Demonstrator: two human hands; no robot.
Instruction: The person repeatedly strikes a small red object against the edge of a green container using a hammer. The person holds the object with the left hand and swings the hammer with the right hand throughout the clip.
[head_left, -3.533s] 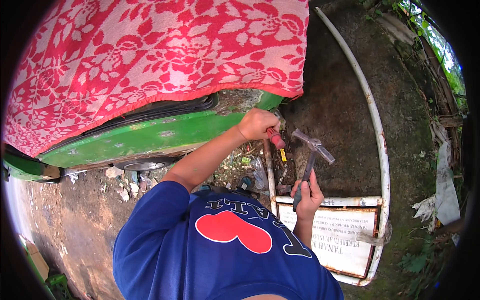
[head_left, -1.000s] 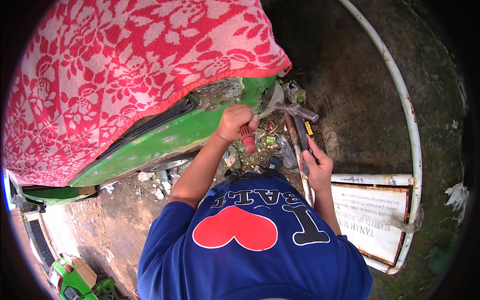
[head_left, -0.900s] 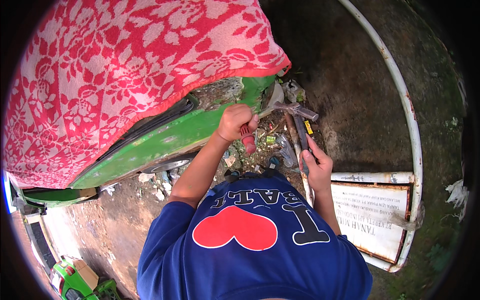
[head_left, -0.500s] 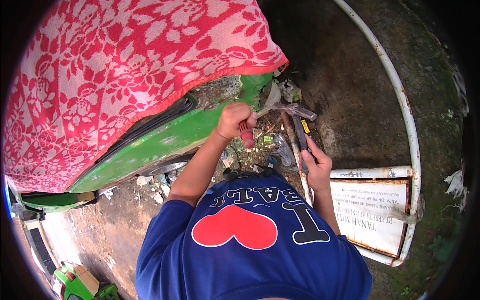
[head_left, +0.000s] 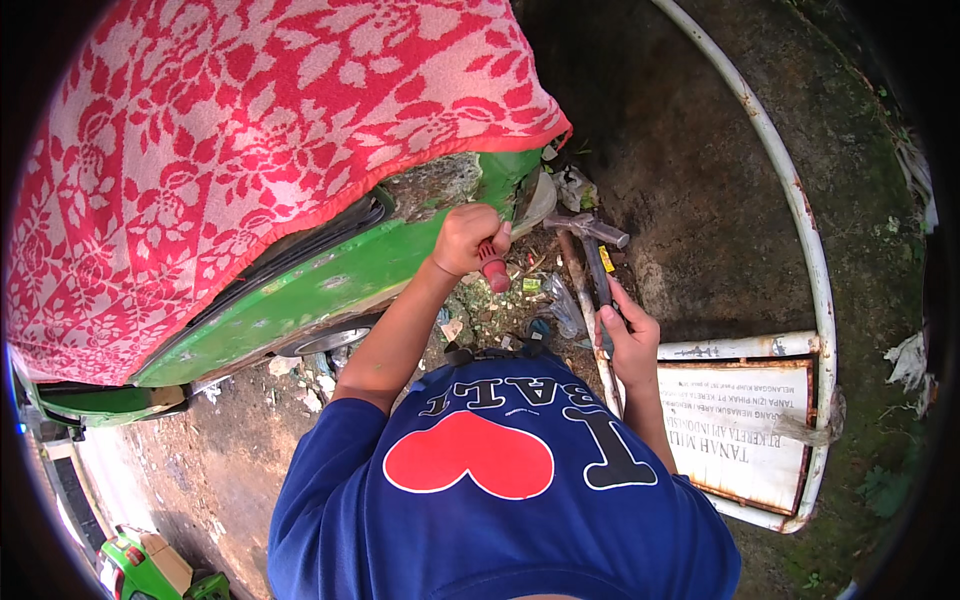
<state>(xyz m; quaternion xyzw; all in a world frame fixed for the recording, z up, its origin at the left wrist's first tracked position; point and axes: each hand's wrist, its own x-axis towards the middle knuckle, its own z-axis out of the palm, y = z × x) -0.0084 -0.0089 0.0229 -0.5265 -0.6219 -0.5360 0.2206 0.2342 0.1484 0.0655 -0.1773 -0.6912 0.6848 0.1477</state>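
My left hand [head_left: 466,240] is closed in a fist around a tool with a ribbed red handle [head_left: 493,270], at the corner of a rusted green car body [head_left: 330,285]. The handle's rounded end points back toward me; the tool's other end is hidden behind my fist. To the right, my right hand [head_left: 630,335] grips a claw hammer [head_left: 598,265] by its dark shaft. Its worn metal head is raised, to the right of the red handle and apart from it.
A red and pink flowered cloth [head_left: 290,130] drapes over the car. White rusty pipe framing [head_left: 790,170] with a white sign panel [head_left: 735,425] lies at the right. Litter and a clear plastic bag [head_left: 565,310] cover the ground between. A green toy-like vehicle [head_left: 140,565] sits at lower left.
The hammer head has dipped very slightly. My left hand keeps its hold on the red handle in nearly the same place.
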